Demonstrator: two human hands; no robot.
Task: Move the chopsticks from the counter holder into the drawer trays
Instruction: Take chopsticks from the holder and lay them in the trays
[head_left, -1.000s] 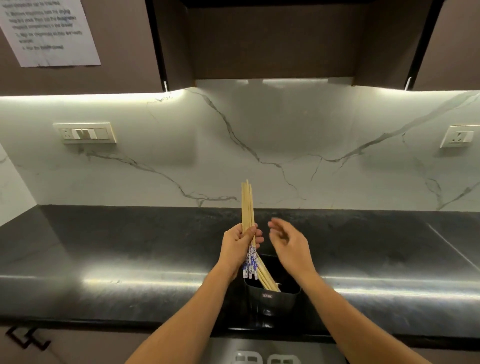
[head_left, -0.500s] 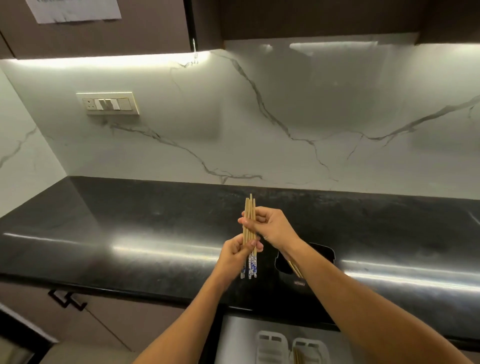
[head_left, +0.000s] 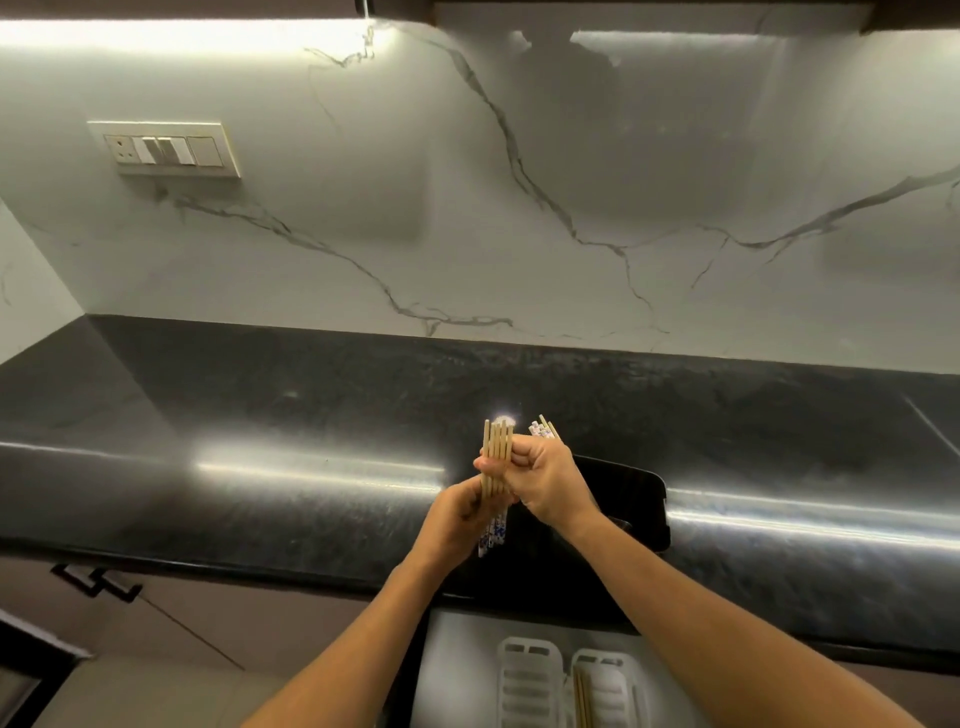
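Both hands hold a bundle of wooden chopsticks (head_left: 496, 457) upright above the black counter's front edge. My left hand (head_left: 460, 514) grips the lower part, where the blue-and-white patterned ends stick out below. My right hand (head_left: 540, 480) grips the upper part, and a few more patterned chopstick ends (head_left: 543, 430) poke out above its knuckles. The black holder (head_left: 631, 499) stands on the counter just behind and right of my right hand. Below the counter the drawer is open with two white trays (head_left: 530, 680); the right tray (head_left: 610, 686) holds a few chopsticks (head_left: 582, 699).
The black counter (head_left: 311, 431) runs along a white marble backsplash. A switch plate (head_left: 163, 150) sits on the wall at the left. Cabinet door handles (head_left: 96, 579) show under the counter at the lower left.
The view has tilted down and the drawer trays show more. My right hand has closed further round the top of the bundle, now with extra patterned ends showing above it.
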